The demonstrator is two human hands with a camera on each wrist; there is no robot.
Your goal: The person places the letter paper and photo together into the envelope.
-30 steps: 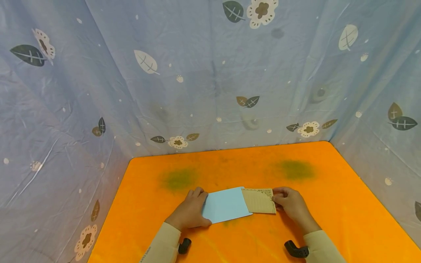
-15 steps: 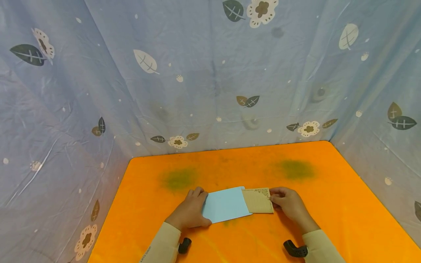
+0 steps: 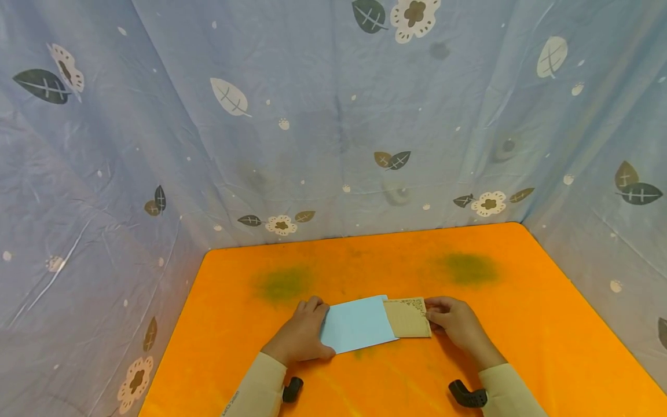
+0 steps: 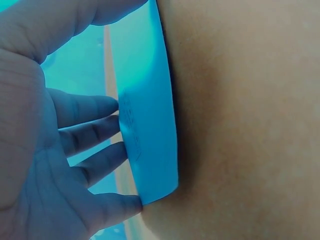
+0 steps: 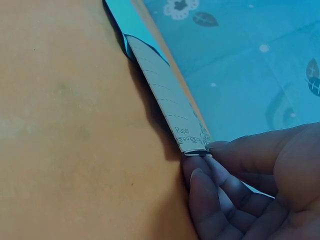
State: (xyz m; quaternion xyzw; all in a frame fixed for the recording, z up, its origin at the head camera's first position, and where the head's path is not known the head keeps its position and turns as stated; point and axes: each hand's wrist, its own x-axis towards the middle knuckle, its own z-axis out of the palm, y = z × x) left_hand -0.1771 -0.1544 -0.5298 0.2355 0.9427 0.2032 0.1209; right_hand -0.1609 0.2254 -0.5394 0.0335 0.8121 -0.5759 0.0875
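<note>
A light blue envelope (image 3: 358, 325) is gripped at its left end by my left hand (image 3: 302, 335). In the left wrist view, the fingertips (image 4: 120, 150) of that hand meet one edge, with the thumb (image 4: 55, 20) at the upper part. Out of the envelope's right-hand opening sticks a tan folded letter paper (image 3: 409, 318) with an ornamental corner and ruled lines. My right hand (image 3: 458, 323) pinches its outer end between thumb and fingers. The right wrist view shows the word "Paper" printed near that end. The paper's other end is hidden inside the envelope.
An orange table (image 3: 365, 260) with two greenish stains lies under the hands. Blue floral curtains (image 3: 333, 116) stand at the back and both sides. Black curved pieces (image 3: 293, 390) jut out beside both cuffs.
My right hand has moved slightly left with the tan letter paper, and less of the paper shows outside the envelope. The left hand and the envelope have hardly moved.
</note>
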